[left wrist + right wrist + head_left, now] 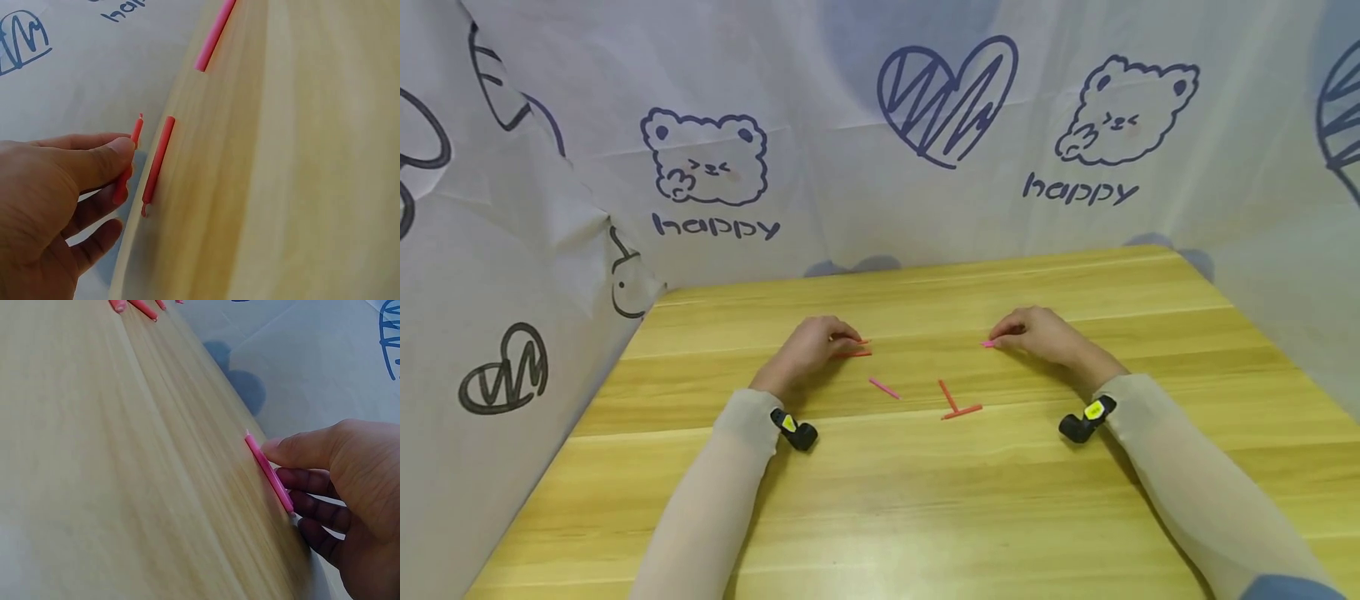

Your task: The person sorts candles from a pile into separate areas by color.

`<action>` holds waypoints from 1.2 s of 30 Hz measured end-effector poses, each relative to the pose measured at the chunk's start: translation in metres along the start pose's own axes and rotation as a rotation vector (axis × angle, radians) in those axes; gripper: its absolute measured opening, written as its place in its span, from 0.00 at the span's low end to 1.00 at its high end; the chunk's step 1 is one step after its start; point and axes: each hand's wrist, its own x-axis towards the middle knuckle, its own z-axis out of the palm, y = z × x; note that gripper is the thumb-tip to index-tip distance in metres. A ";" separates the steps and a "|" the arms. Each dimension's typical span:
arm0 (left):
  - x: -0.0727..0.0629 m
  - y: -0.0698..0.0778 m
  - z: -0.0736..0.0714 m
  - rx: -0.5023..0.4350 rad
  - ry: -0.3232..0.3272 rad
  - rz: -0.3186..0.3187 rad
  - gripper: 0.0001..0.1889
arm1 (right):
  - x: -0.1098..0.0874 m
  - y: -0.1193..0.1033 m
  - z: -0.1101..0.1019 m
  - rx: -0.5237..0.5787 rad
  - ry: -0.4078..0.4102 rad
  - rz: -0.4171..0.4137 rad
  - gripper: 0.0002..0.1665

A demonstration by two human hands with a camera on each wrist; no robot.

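My left hand (817, 343) pinches a thin red candle (137, 130) between thumb and forefinger, its wick end pointing up in the left wrist view. Just beside those fingers, a second red candle (159, 161) lies on the wooden table. My right hand (1042, 335) has its thumb and fingers at a pink candle (270, 473), pinching it at the table's surface. Between the hands, a separate pink candle (884, 388) lies slanted. Closer to me, one red candle (948, 395) meets another red candle (962, 412) in a rough T shape.
The wooden table (880, 500) runs back to a white cloth (835, 167) with bear and heart drawings. More of this cloth hangs at the left and right sides. A small black camera is strapped at each wrist.
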 end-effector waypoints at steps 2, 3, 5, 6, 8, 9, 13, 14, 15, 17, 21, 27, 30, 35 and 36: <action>0.000 -0.002 0.001 -0.011 0.001 -0.006 0.09 | -0.001 0.000 0.001 0.008 -0.002 0.002 0.10; -0.001 -0.003 0.002 -0.014 -0.002 -0.005 0.08 | -0.001 -0.001 0.001 0.011 -0.002 0.005 0.10; -0.001 -0.005 0.004 -0.014 -0.007 -0.003 0.08 | -0.002 0.000 0.002 0.015 -0.001 0.005 0.09; 0.000 -0.006 0.005 -0.013 -0.009 0.001 0.08 | -0.002 0.000 0.003 0.018 0.000 0.004 0.09; 0.000 -0.007 0.007 -0.007 -0.013 0.010 0.08 | -0.002 0.001 0.003 0.017 0.000 0.004 0.09; 0.001 -0.007 0.008 -0.005 -0.016 0.012 0.08 | -0.003 0.001 0.004 0.012 0.002 0.005 0.09; 0.002 -0.007 0.009 -0.003 -0.019 0.011 0.08 | -0.003 -0.001 0.004 0.004 0.009 0.010 0.09; 0.002 -0.006 0.009 -0.003 -0.021 0.010 0.08 | -0.003 -0.002 0.003 0.002 0.011 0.009 0.09; 0.003 -0.006 0.009 -0.003 -0.022 0.008 0.08 | -0.003 -0.003 0.003 -0.004 0.014 0.006 0.09; 0.003 -0.006 0.009 -0.002 -0.024 0.013 0.08 | -0.002 -0.004 0.003 -0.011 0.020 0.000 0.08; 0.003 -0.006 0.008 0.007 -0.030 0.013 0.08 | -0.001 -0.009 0.002 -0.019 0.019 -0.008 0.08; 0.001 -0.005 0.008 0.025 -0.033 -0.004 0.09 | 0.001 -0.019 0.003 -0.041 0.025 -0.016 0.09; 0.000 -0.005 0.009 0.025 -0.033 -0.006 0.09 | 0.000 -0.026 0.002 -0.054 0.023 -0.027 0.10; 0.001 -0.005 0.009 0.017 -0.038 -0.008 0.09 | 0.000 -0.038 0.004 -0.063 -0.003 -0.068 0.09; 0.001 -0.005 0.008 0.015 -0.038 -0.012 0.09 | 0.000 -0.040 0.005 -0.068 -0.009 -0.081 0.09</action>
